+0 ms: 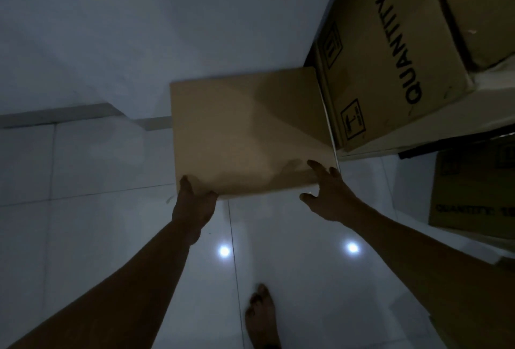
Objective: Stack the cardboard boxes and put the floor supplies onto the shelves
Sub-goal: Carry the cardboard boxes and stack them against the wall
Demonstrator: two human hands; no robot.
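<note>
A plain brown cardboard box (245,131) fills the middle of the view, its far right corner against a bigger printed box. My left hand (192,203) grips its near left corner, thumb on top and fingers under the edge. My right hand (328,195) is at the near right corner with fingers spread and fairly straight, fingertips touching the top face. The box's underside is hidden, so I cannot tell whether it rests on the floor or is lifted.
A large box printed "QUANTITY" (395,50) sits on a white shelf (418,131) at the right. Another printed box (473,195) stands on the level below. White wall behind, glossy tiled floor (97,237) below, my bare foot (262,318) near the bottom.
</note>
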